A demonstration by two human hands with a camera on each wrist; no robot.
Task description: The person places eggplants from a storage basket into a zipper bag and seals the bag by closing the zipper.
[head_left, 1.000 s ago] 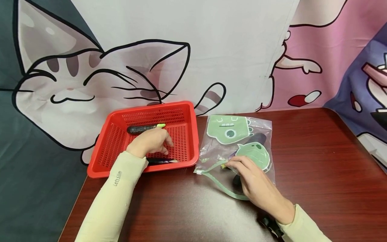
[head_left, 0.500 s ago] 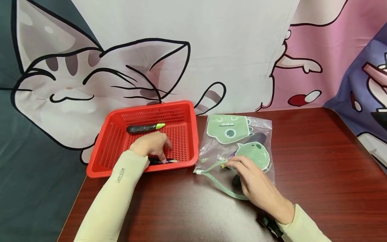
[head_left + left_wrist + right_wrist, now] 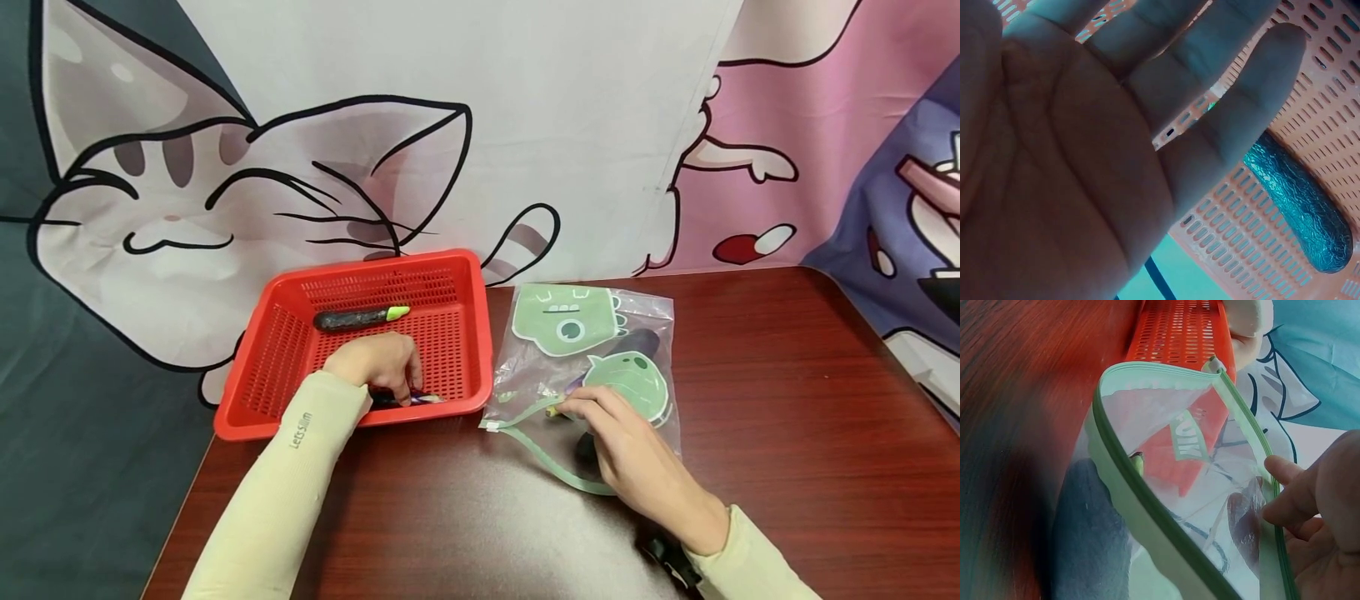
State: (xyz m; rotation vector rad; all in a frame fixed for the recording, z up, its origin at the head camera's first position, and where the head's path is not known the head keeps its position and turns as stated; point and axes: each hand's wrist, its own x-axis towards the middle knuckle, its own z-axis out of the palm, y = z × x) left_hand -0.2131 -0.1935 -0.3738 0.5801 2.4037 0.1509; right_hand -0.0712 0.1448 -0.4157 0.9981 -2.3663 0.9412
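Observation:
In the head view my left hand [image 3: 378, 364] reaches down into the red basket [image 3: 480, 333] and pinches a dark purple eggplant [image 3: 381, 398] with a pale end, lying along the front wall. The left wrist view shows palm and fingers; the eggplant is hidden there. Behind the hand lies a black, wrinkled cucumber-like vegetable [image 3: 352, 319] with a bright green end. My right hand [image 3: 637, 454] pinches the upper edge of a clear zip bag [image 3: 517, 358] with green cartoon prints. Its mouth gapes in the right wrist view, and dark vegetables [image 3: 641, 342] show inside.
The basket and bag stand side by side on a dark red-brown wooden table [image 3: 787, 400]. Behind the table hangs a cloth [image 3: 585, 133] printed with cartoon cats. A white slider [image 3: 492, 426] sits at the bag's left corner.
My left hand has lowered toward the basket's front, from above the eggplant onto it, uncovering the black vegetable's green end. My right hand and the bag stay in place.

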